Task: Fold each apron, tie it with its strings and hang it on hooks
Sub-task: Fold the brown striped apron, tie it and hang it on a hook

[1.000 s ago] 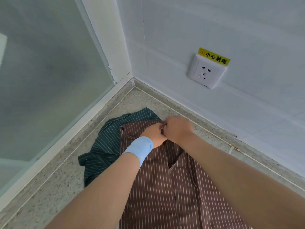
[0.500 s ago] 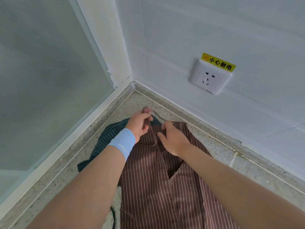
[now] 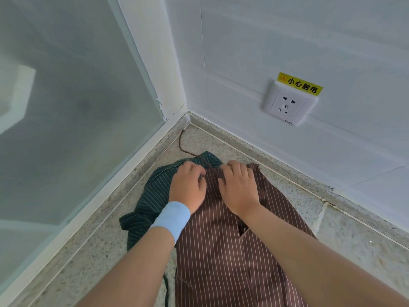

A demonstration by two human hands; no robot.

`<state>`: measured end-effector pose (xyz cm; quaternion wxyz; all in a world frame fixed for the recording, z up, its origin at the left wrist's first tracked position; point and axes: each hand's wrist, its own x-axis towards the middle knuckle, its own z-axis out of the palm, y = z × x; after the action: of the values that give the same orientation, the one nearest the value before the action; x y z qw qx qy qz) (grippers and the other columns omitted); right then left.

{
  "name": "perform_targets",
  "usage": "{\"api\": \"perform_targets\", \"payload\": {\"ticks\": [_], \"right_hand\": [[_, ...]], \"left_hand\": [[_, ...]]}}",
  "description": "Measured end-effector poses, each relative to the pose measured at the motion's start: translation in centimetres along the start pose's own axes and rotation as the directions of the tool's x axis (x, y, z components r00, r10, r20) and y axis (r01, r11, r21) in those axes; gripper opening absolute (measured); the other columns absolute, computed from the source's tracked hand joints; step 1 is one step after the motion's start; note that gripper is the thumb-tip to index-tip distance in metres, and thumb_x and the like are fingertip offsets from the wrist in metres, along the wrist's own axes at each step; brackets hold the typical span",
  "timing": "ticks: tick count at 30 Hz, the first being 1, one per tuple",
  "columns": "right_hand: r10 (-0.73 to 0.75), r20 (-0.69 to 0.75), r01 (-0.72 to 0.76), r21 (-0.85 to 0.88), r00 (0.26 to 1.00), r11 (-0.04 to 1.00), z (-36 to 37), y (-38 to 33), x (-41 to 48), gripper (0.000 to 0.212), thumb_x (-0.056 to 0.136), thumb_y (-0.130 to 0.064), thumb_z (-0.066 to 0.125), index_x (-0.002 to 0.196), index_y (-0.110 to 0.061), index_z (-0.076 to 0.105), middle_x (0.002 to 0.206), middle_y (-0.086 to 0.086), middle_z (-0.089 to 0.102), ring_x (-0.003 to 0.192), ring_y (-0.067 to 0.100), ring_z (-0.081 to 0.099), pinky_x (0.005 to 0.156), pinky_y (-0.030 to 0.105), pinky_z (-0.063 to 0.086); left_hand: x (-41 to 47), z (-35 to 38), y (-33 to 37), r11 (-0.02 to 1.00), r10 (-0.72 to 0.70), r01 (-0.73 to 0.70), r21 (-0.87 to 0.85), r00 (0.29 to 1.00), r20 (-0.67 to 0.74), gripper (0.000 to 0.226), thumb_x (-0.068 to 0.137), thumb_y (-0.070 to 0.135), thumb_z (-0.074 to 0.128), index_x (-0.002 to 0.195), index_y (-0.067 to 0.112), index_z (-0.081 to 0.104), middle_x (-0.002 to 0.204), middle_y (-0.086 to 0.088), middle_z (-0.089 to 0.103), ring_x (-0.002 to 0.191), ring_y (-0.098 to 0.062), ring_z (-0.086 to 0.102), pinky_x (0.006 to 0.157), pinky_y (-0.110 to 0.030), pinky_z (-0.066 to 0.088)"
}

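Observation:
A brown striped apron point(image 3: 232, 258) lies spread on the speckled stone counter point(image 3: 354, 240), partly over a crumpled dark green striped apron point(image 3: 150, 200). One brown string point(image 3: 183, 147) trails from the brown apron's top edge toward the wall corner. My left hand point(image 3: 188, 187), with a light blue wristband, and my right hand point(image 3: 238, 189) sit side by side at that top edge. The fingers of both curl down into the brown fabric. The fingertips are hidden in the folds.
A frosted glass panel point(image 3: 66, 118) borders the counter on the left. A white tiled wall with a socket point(image 3: 287, 105) and a yellow warning label stands behind. Bare counter shows to the right of the aprons.
My left hand came back from the corner, leaving the brown string lying out toward it. Both hands have settled together on the brown apron's top edge.

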<state>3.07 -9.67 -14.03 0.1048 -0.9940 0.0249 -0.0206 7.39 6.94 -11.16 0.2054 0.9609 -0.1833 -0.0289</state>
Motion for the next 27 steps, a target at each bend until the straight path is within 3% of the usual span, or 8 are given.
{"api": "perform_targets", "payload": {"ticks": [3,5,7,9,12,16,22,27], "right_hand": [[-0.057,0.11,0.06,-0.023,0.992,0.998,-0.5,0.1,-2.3,0.043,0.103,-0.038,0.031,0.133,-0.018,0.054,0.128,0.005,0.053,0.115,0.027,0.053,0.098,0.041,0.043],[-0.051,0.33,0.06,-0.02,0.942,0.998,-0.4,0.3,-3.9,0.056,0.105,-0.044,0.028,0.153,-0.015,0.034,0.152,0.007,0.041,0.139,0.029,0.038,0.114,0.045,0.033],[-0.078,0.445,0.093,-0.013,0.892,0.996,-0.5,0.6,-5.4,0.065,0.106,-0.048,0.025,0.161,-0.017,0.008,0.167,0.005,0.014,0.154,0.026,0.01,0.124,0.047,0.014],[-0.071,0.341,0.069,0.017,0.937,0.997,-1.2,0.8,-7.3,0.064,0.106,-0.046,0.024,0.161,-0.021,0.001,0.168,0.003,0.003,0.155,0.024,0.0,0.126,0.048,0.006],[0.005,0.178,-0.013,0.046,0.984,0.999,-2.5,0.9,-12.2,0.059,0.106,-0.039,0.031,0.16,-0.02,0.016,0.168,0.007,0.008,0.155,0.028,0.005,0.125,0.049,0.009],[0.065,0.238,-0.067,0.003,0.969,0.998,-2.3,1.6,-20.5,0.055,0.104,-0.036,0.035,0.156,-0.023,0.026,0.167,0.01,0.011,0.154,0.029,0.01,0.123,0.052,0.014],[0.221,0.523,-0.212,-0.079,0.823,0.974,-2.2,4.1,-31.3,0.067,0.104,-0.043,0.033,0.16,-0.029,-0.001,0.167,0.007,-0.015,0.154,0.029,-0.011,0.123,0.057,0.005],[0.43,0.399,-0.466,-0.007,0.81,0.885,-3.3,6.5,-35.9,0.063,0.104,-0.035,0.038,0.159,-0.027,0.008,0.168,0.006,-0.005,0.154,0.028,-0.004,0.121,0.057,0.017]], "left_hand": [[-3.4,1.8,-0.2,0.976,0.046,-0.096,0.194,0.968,0.247,0.04,0.1,0.044,0.039,0.134,0.029,0.053,0.14,0.003,0.046,0.13,-0.021,0.044,0.113,-0.04,0.031],[-5.0,2.3,-0.4,0.952,-0.062,-0.056,0.301,0.928,0.367,0.058,0.102,0.053,0.024,0.155,0.029,0.023,0.165,-0.001,0.013,0.152,-0.025,0.012,0.123,-0.047,0.009],[-6.5,2.1,-0.1,0.945,-0.108,-0.02,0.327,0.923,0.368,0.062,0.104,0.052,0.02,0.159,0.028,0.005,0.166,-0.003,-0.01,0.153,-0.024,-0.006,0.124,-0.048,0.001],[-8.5,1.7,1.4,0.959,-0.054,-0.028,0.283,0.959,0.279,0.061,0.105,0.047,0.026,0.158,0.026,0.007,0.166,-0.005,-0.008,0.153,-0.025,-0.004,0.124,-0.047,0.004],[-12.7,1.8,4.2,0.969,0.078,-0.122,0.216,0.977,0.2,0.053,0.102,0.038,0.039,0.153,0.026,0.029,0.164,-0.005,0.016,0.151,-0.025,0.014,0.123,-0.045,0.016],[-18.2,3.3,7.1,0.964,0.102,-0.163,0.21,0.957,0.273,0.047,0.098,0.04,0.046,0.143,0.028,0.039,0.153,0.0,0.029,0.143,-0.022,0.024,0.118,-0.042,0.024],[-24.1,6.3,8.5,0.934,-0.118,-0.15,0.326,0.729,0.675,0.094,0.093,0.054,0.053,0.156,0.032,-0.013,0.162,-0.001,-0.028,0.15,-0.029,-0.021,0.121,-0.058,-0.003],[-25.7,5.6,11.9,0.95,0.043,-0.225,0.215,0.78,0.625,0.076,0.1,0.041,0.047,0.158,0.032,0.0,0.166,-0.001,-0.014,0.153,-0.024,-0.007,0.124,-0.048,0.004]]}}
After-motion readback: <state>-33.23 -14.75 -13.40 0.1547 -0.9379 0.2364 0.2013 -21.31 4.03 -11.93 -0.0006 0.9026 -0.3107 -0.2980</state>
